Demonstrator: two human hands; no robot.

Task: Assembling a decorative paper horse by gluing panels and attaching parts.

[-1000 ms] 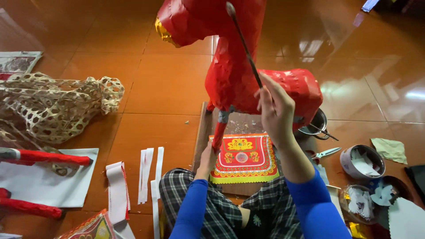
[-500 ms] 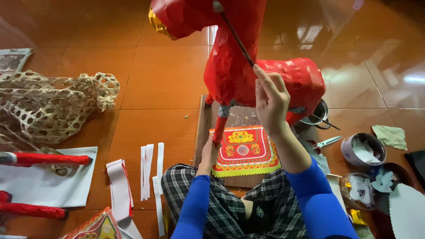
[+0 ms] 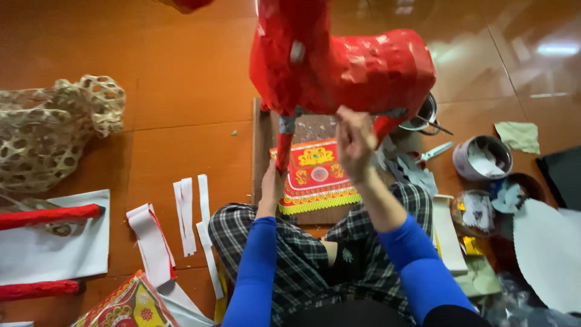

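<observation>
A red paper-covered horse figure [image 3: 363,69] stands on a wooden board [image 3: 261,145] in front of my crossed legs. My left hand [image 3: 272,184] grips the bottom of its red front leg [image 3: 282,151]. My right hand [image 3: 354,142] is raised under the belly, its fingers pinched around a thin brush whose blurred tip [image 3: 296,51] lies against the horse's chest. A red and yellow decorated paper panel [image 3: 315,172] lies on the board beneath the horse.
A woven bamboo frame [image 3: 54,127] lies at the left, above red-wrapped sticks [image 3: 48,215] on white paper. White paper strips [image 3: 187,215] lie near my left knee. At the right are a tin [image 3: 481,158], bowls, scissors [image 3: 436,151] and a green cloth [image 3: 517,136].
My right hand has dropped from the horse's upper flank to under its belly, taking the brush with it. The horse sits higher in view, its head now cut off.
</observation>
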